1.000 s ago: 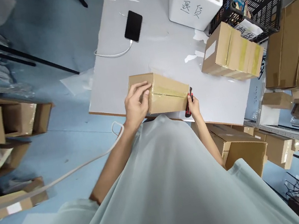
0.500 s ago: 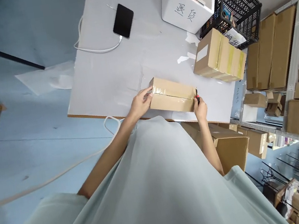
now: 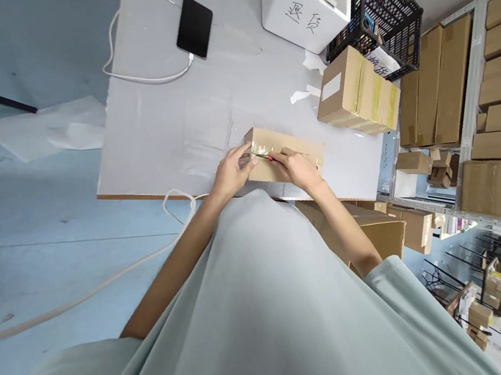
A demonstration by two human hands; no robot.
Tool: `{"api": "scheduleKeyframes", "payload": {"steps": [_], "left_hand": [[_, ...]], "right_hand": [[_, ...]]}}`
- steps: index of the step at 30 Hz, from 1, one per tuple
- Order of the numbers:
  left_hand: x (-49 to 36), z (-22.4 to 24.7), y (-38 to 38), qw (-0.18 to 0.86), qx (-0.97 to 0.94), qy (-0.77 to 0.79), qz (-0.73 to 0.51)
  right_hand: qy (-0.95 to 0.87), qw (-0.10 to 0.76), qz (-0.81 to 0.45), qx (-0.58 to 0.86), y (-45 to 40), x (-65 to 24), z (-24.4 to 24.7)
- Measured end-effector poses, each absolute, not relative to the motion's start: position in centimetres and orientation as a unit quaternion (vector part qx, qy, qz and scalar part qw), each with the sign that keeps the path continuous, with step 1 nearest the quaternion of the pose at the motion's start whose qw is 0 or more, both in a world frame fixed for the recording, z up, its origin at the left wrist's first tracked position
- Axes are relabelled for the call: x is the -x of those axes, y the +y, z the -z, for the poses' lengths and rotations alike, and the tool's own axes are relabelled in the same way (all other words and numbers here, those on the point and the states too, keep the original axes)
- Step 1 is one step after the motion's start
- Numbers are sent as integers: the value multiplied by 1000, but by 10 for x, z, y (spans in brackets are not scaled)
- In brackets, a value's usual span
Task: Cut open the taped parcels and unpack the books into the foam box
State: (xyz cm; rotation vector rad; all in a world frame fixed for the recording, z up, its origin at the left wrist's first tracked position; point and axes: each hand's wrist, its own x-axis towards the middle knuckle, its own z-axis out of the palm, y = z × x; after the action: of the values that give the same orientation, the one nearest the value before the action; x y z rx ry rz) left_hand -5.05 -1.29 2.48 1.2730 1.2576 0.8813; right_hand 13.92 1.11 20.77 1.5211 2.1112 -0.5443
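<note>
A long cardboard box (image 3: pixel 267 172) lies on the table near its front edge, with clear tape along its top seam. My left hand (image 3: pixel 230 174) grips the box's left end, its fingers and thumb against the corner. In my right hand (image 3: pixel 299 169) is a utility knife (image 3: pixel 270 158) with red on its handle. Its tip points left and rests at the taped seam, close to my left fingers. My right hand lies over the right half of the box and hides part of it.
On the grey table (image 3: pixel 164 125) are a black tablet (image 3: pixel 194 26) with a white cable, a taped carton (image 3: pixel 349 92) and paper scraps (image 3: pixel 305 94). A white bin (image 3: pixel 299 15) and a black crate (image 3: pixel 395 19) stand at the back right. Shelves with boxes (image 3: pixel 500 189) are at the right.
My right hand has moved left with the utility knife, from the box's right end to the seam near its left end. My left hand stays on the left end. The view has shifted slightly.
</note>
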Motion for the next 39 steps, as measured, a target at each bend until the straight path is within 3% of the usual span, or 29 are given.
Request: {"api": "scheduleKeyframes", "payload": {"steps": [6,24,33,39], "left_hand": [[46,-20,-13,545,-521,533,-384],[42,-20,-18,516,-502,576,-388],[36,-26,-25,503,-458,611,-405],[26,-28,-24,497,-431,639,-399]], "right_hand": [[787,296,167,-515,23,-131,-209],[812,287,111,-495,24,-119,-194],[718,384,118,-569,4,-260,-220],[726,321,149,-589,-9,-317,-210]]}}
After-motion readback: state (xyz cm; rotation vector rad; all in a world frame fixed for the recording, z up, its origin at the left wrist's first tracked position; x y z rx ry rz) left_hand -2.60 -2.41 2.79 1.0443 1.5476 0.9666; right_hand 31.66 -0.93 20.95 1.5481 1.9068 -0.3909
